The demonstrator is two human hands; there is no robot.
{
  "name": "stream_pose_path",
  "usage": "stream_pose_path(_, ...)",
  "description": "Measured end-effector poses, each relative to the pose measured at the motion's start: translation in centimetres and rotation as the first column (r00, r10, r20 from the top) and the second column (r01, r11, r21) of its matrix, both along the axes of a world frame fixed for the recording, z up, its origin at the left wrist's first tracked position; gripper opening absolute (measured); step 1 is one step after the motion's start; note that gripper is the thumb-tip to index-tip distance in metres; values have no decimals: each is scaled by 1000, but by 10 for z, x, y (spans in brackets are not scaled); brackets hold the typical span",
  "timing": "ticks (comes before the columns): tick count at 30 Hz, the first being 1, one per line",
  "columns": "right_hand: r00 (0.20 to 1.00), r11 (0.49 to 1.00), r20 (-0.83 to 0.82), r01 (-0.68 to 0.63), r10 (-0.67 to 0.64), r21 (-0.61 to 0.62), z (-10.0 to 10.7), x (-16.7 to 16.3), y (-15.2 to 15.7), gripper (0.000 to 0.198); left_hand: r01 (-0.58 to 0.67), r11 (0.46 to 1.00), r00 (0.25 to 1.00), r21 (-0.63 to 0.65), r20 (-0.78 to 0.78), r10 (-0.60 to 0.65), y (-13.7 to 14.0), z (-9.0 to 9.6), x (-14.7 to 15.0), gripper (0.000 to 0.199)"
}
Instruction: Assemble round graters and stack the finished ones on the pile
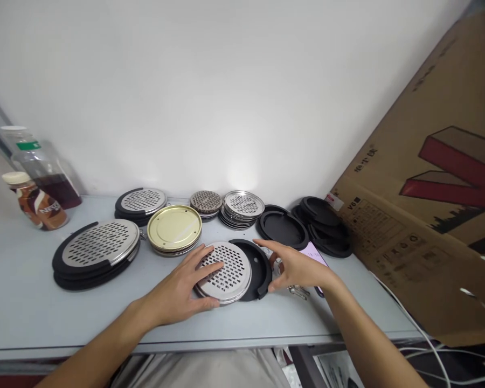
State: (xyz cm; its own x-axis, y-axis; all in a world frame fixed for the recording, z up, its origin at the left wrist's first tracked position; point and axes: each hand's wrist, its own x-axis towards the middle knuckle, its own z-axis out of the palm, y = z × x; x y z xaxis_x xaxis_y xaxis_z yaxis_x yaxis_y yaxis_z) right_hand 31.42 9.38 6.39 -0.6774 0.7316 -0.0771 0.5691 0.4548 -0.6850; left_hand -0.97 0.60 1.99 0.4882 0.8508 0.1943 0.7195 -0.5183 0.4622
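A round, perforated silver metal disc (pixel 228 269) lies partly over a round black holder (pixel 258 275) near the table's front. My left hand (pixel 178 288) grips the disc from its left side, with fingers across its top and the thumb at its lower edge. From the right, my right hand (pixel 297 267) curls its fingers and thumb round the holder's raised rim. The disc covers the holder's left part. Just beyond my left hand sits a stack topped by a gold-coloured metal lid (pixel 174 227).
Stacked black-rimmed perforated discs (pixel 101 245) lie left, with more (pixel 143 200) behind. A brown mesh disc (pixel 206 202) and silver discs (pixel 244 205) line the wall. Black holders (pixel 283 227), a phone (pixel 313 252) and a carton (pixel 420 188) are right; bottles (pixel 44 207) stand far left.
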Motion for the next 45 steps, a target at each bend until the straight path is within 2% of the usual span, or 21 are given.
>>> stream_pose_path(3, 997, 997, 3, -74, 74, -28, 3, -12, 8, 109, -19, 1000, 1000, -6, 3, 19, 0, 1, 3, 69)
stream_pose_path(8, 981, 979, -42, -184, 188, 85, -3, -20, 13, 106, -12, 1000, 1000, -1, 25, 12, 2, 2, 8, 70)
stream_pose_path(11, 970, 966, -20, -239, 242, 103, -11, -21, 11, 110, -29, 1000, 999, 6, 18, 29, 2, 2, 10, 67)
stream_pose_path(16, 983, 981, 62, -176, 171, 86, -20, -25, 2, 106, -67, 998, 998, 7, -13, 67, 1, 4, 15, 64)
stream_pose_path(23, 994, 985, 30, -108, 105, 135, -28, -29, 0, 105, -88, 996, 996, 25, -9, 88, 2, 3, 19, 63)
stream_pose_path(35, 995, 970, 45, -97, 89, 221, -29, -34, -3, 108, -134, 991, 991, -18, 6, 134, 1, 1, 26, 62)
stream_pose_path(45, 998, 962, 24, -70, 66, 263, -34, -35, -4, 108, -125, 992, 992, -25, 0, 125, 3, 0, 25, 63)
